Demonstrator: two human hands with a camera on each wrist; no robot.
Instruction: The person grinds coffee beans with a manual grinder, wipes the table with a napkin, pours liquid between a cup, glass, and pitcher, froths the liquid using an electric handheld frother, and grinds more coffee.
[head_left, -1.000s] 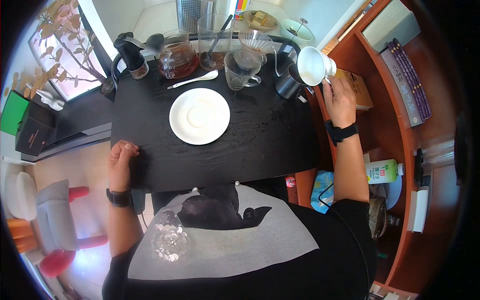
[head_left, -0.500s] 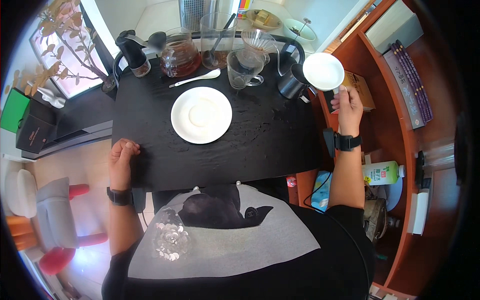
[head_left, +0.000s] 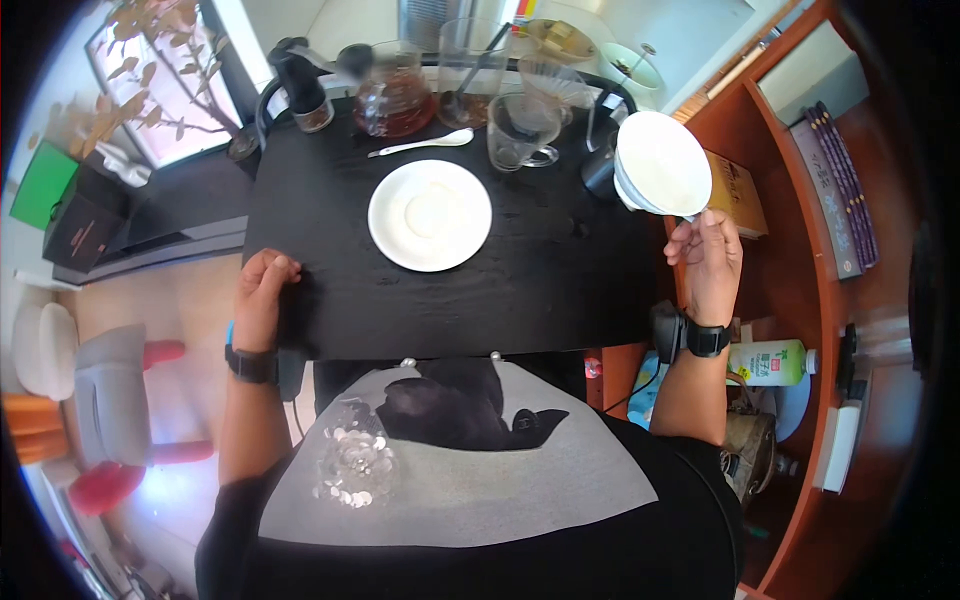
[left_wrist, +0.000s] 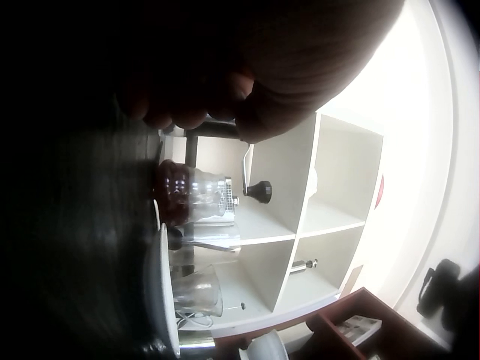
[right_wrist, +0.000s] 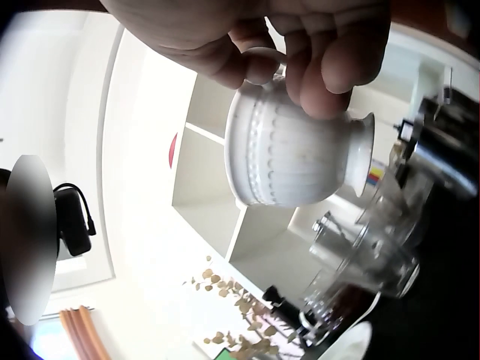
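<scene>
My right hand (head_left: 712, 250) pinches the handle of a white cup (head_left: 665, 165) and holds it raised at the table's right side. Its mouth faces the head camera, and the inside looks white. From the right wrist, the cup (right_wrist: 296, 154) shows a beaded band and a flared foot, with the fingers close about the handle. A white saucer (head_left: 470, 215) lies on the black table. My left hand (head_left: 262, 290) rests at the table's left edge, fingers loosely curled, holding nothing. Partly hidden behind the cup stands a metal pitcher (head_left: 598, 172).
Along the back stand a grinder (head_left: 303, 95), a glass pot (head_left: 395, 110) of reddish-brown liquid, a glass cup (head_left: 510, 140) and a clear dripper (head_left: 555, 85). A white spoon (head_left: 425, 143) lies behind the saucer. A wooden shelf (head_left: 790, 235) with books borders the right side.
My right hand has drawn the white cup toward me and to the right, turning the wrist so more of the inside shows. The head view has shifted; the left hand stays at the edge.
</scene>
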